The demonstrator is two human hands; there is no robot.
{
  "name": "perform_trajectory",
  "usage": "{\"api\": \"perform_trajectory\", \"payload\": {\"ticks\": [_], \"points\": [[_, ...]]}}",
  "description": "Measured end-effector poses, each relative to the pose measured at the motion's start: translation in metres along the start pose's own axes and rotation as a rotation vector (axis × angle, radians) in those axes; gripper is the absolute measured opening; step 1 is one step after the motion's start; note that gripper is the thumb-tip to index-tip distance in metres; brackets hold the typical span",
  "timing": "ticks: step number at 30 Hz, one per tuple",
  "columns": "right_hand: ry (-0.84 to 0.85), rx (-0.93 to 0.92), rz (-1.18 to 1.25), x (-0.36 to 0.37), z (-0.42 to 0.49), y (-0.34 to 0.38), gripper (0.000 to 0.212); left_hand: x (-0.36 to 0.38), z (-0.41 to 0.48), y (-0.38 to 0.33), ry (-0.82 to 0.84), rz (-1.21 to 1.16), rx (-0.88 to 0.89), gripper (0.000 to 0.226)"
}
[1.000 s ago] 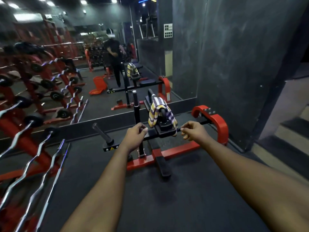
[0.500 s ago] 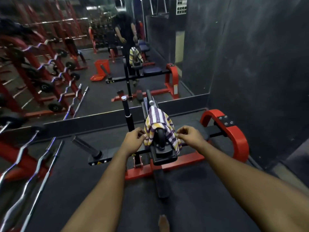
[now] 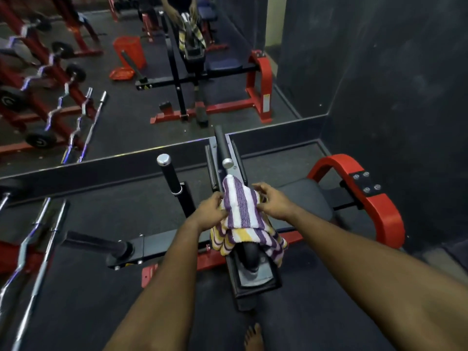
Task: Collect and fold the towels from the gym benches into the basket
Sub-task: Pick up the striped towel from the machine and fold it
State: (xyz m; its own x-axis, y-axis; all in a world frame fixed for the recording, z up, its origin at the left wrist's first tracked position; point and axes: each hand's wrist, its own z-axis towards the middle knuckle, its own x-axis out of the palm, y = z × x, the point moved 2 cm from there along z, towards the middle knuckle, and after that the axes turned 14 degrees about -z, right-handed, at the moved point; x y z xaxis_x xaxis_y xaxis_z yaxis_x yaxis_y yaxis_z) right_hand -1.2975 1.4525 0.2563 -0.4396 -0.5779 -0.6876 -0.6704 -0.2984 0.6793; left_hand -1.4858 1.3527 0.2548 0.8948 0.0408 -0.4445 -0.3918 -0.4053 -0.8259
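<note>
At the centre of the frame, a striped towel [image 3: 241, 211] drapes over a black and red gym machine [image 3: 253, 272]. The left hand [image 3: 211, 211] pinches its left edge; the right hand [image 3: 274, 202] grips its right edge, fingers curled.

Between the hands lay a nubby striped terry-cloth towel [image 3: 241, 207], over the machine's [image 3: 253, 272] matt black-painted metal.
</note>
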Motion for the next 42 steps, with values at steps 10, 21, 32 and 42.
{"api": "perform_trajectory", "payload": {"ticks": [10, 21, 32, 42], "points": [[-0.021, -0.018, -0.049, -0.042, 0.016, 0.002, 0.017, -0.038, 0.012, -0.031, -0.09, -0.201, 0.043, 0.015], [-0.221, -0.33, -0.077, -0.185, -0.062, 0.027, 0.026, 0.019, -0.045, -0.169, 0.083, -0.032, -0.101, 0.022], [-0.157, -0.244, 0.02, -0.267, -0.142, -0.061, 0.043, 0.108, -0.075, -0.312, -0.249, 0.232, 0.584, 0.008], [-0.447, -0.376, -0.062, -0.302, -0.184, -0.047, 0.02, 0.131, -0.068, -0.349, -0.099, 0.63, 0.447, 0.021]]}}
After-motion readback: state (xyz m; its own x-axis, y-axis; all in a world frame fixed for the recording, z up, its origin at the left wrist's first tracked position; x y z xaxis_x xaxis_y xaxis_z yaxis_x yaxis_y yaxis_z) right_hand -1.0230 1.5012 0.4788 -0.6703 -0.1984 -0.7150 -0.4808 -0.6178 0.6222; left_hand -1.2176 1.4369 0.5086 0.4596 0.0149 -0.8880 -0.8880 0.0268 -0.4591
